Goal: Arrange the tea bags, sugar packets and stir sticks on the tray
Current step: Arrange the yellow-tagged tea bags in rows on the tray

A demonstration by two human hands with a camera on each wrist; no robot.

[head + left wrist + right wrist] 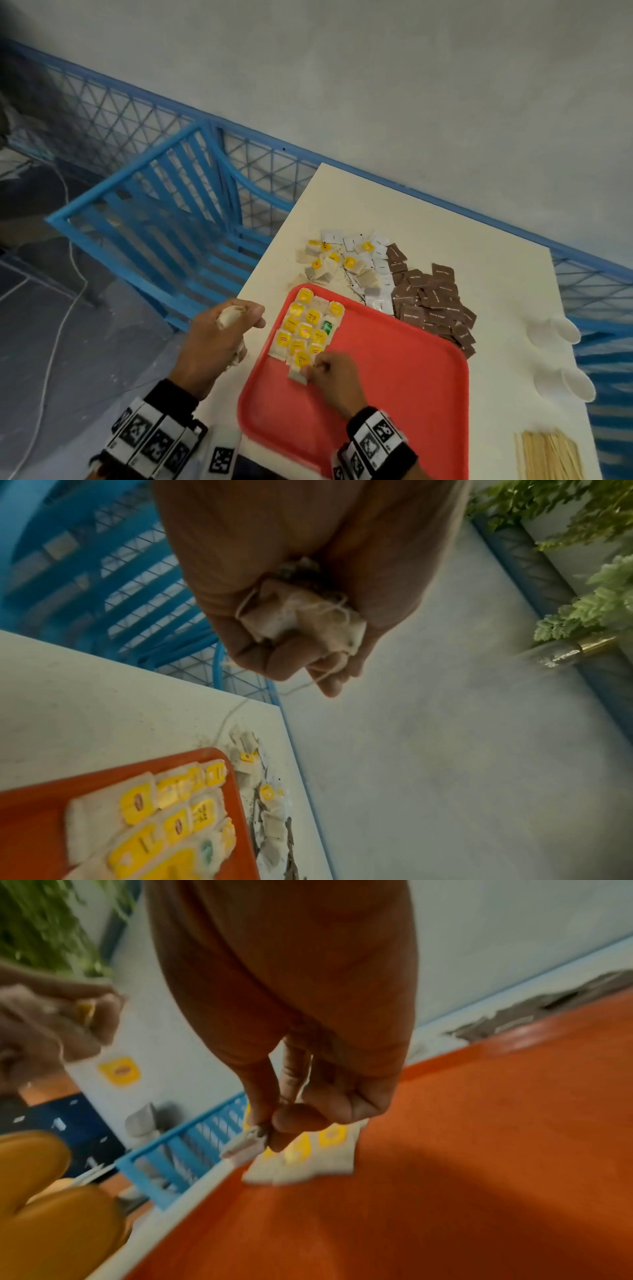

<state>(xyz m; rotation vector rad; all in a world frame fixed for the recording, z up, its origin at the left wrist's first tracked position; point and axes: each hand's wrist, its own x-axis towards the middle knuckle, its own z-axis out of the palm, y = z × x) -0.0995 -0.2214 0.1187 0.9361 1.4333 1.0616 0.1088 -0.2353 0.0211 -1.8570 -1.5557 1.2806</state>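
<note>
The brown sugar packets (434,298) beside the red tray (404,383) carry white print that seems to read "Brown Sugar" (small and blurred). The yellow tags (303,296) of the tea bags bear a red oval logo, its lettering too small to read. The wristbands (376,440) show black-and-white square marker codes, no words.

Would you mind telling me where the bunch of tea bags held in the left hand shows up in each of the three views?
Head: the bunch of tea bags sits left of centre, gripped in the left hand, beside the red tray.
Left wrist: upper centre, strings dangling.
Right wrist: only a yellow tag shows in that fist, at the left edge.
Shared landmark: the red tray's rows of yellow-tagged tea bags.
</note>
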